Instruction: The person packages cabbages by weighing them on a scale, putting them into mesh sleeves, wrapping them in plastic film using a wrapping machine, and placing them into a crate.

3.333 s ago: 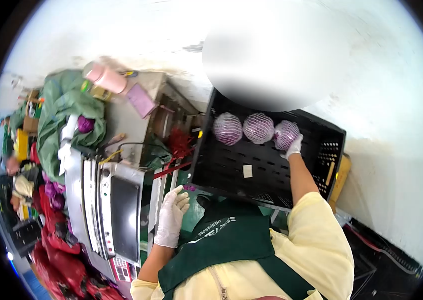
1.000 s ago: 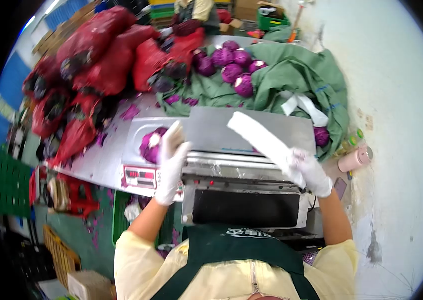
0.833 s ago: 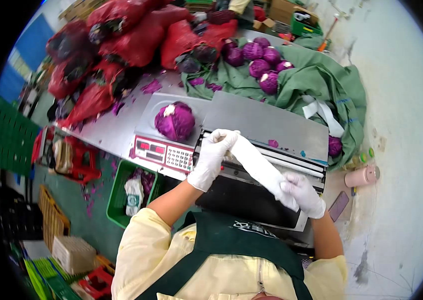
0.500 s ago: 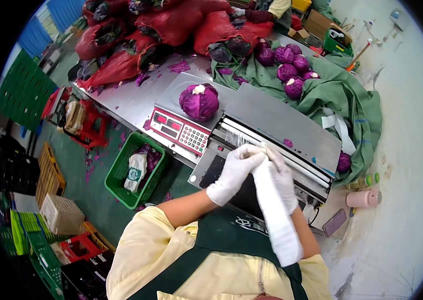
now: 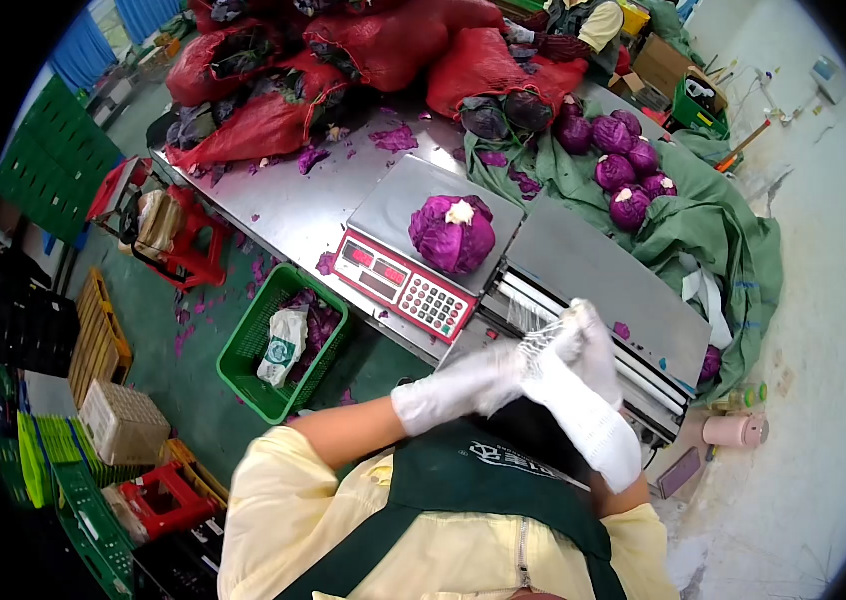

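Both my hands wear thin white gloves and meet over the front of a wrapping machine (image 5: 618, 285). My left hand (image 5: 478, 385), smeared by motion, is closed on a white knit glove (image 5: 588, 425), which hangs toward my right forearm. My right hand (image 5: 598, 350) is partly hidden behind that knit glove, its fingers bent around the upper end. Left of the machine, a purple cabbage (image 5: 453, 235) sits stem-up on a scale (image 5: 408, 285) with a red-edged keypad and lit display.
Red mesh sacks (image 5: 253, 135) of cabbages lie at the table's back. More cabbages (image 5: 628, 160) rest on green cloth (image 5: 733, 235) at right. A green basket (image 5: 233, 365) stands on the floor at left. A pink bottle (image 5: 736, 431) and a phone (image 5: 680, 472) are at right.
My hands have shifted slightly to the right and down relative to the machine, and my left hand has moved along the knit glove. The glove's hanging end is shorter and more bent. The view has shifted.
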Tool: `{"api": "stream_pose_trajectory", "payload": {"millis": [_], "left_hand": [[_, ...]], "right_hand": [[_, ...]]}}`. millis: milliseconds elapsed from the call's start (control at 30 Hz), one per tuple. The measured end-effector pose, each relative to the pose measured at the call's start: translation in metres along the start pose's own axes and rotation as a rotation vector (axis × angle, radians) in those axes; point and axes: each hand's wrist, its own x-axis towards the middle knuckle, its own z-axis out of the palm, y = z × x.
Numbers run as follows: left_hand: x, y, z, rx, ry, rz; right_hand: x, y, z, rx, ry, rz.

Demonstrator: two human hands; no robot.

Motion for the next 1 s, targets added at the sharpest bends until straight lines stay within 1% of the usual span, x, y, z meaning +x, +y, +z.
{"api": "stream_pose_trajectory", "payload": {"millis": [33,100,133,167,200,233,300,367,400,433,467,500,567,600,633,667,700,733,767,800,833,867,900,967,1000], "left_hand": [[-0.008,0.005,-0.015,0.085,-0.101,-0.212],[-0.028,0.037,-0.048,0.425,0.21,-0.099],[-0.02,0.049,-0.078,0.436,0.408,0.18],[-0.007,0.066,-0.11,0.436,0.604,0.461],[0.001,0.099,-0.135,0.537,0.767,0.585],[0.015,0.121,-0.159,0.51,0.853,0.734],[0.038,0.153,-0.216,0.855,1.161,0.615],[0.061,0.161,-0.236,1.091,1.228,0.439],[0.068,0.159,-0.247,1.239,1.247,0.317],[0.071,0.157,-0.243,1.233,1.245,0.313],[0.074,0.148,-0.235,1.422,1.157,0.18],[0.073,0.14,-0.231,1.604,1.055,0.044],[0.085,0.107,-0.261,1.56,1.043,0.515],[0.08,0.111,-0.255,1.544,1.034,0.403],[0.08,0.099,-0.257,1.534,1.036,0.389],[0.079,0.085,-0.258,1.125,0.92,0.586],[0.079,0.075,-0.26,0.71,0.789,0.75],[0.066,0.093,-0.244,0.297,0.612,0.538],[0.056,0.105,-0.222,-0.351,0.349,0.382],[0.021,0.127,-0.186,-0.526,0.268,0.197],[0.026,0.113,-0.196,-0.376,0.183,0.256],[0.031,0.099,-0.206,-0.232,0.108,0.325],[0.005,0.127,-0.178,-0.698,0.121,0.117],[-0.004,0.114,-0.178,-0.729,0.121,0.076],[-0.013,0.113,-0.172,-0.731,0.173,0.023]], "right_hand": [[0.016,-0.005,0.004,-0.073,0.016,-0.081],[0.038,-0.011,0.018,-0.763,-0.182,-0.049],[0.041,-0.012,0.038,-1.137,-0.261,0.01],[0.056,-0.019,0.056,-1.67,-0.315,0.0],[0.091,-0.013,0.051,-1.736,-0.34,-0.124],[0.127,-0.008,0.048,-1.799,-0.364,-0.25],[0.182,-0.011,0.083,-1.912,-0.087,-0.217],[0.234,0.001,0.096,-2.016,0.018,-0.369],[0.25,0.008,0.095,-2.021,0.016,-0.362],[0.267,0.017,0.089,-2.081,0.024,-0.16],[0.282,0.029,0.08,-2.13,0.032,0.047],[0.308,0.057,0.028,-1.533,-0.028,0.117],[0.312,0.077,0.023,-1.043,0.019,0.116],[0.307,0.083,0.022,-1.088,0.037,-0.018],[0.295,0.087,0.024,-1.133,0.052,-0.143],[0.277,0.091,0.025,-1.209,0.05,-0.259],[0.218,0.069,0.101,-1.204,0.13,-0.21],[0.202,0.063,0.115,-1.052,0.039,-0.241],[0.193,0.063,0.12,-0.896,-0.048,-0.269],[0.184,0.066,0.119,-0.826,-0.079,-0.257],[0.172,0.069,0.121,-0.755,-0.108,-0.245],[0.153,0.066,0.126,-0.767,-0.093,-0.214],[0.141,0.061,0.126,-0.864,-0.127,-0.273],[0.11,0.048,0.132,-0.832,-0.13,-0.22],[0.095,0.042,0.137,-0.834,-0.136,-0.209]]}}
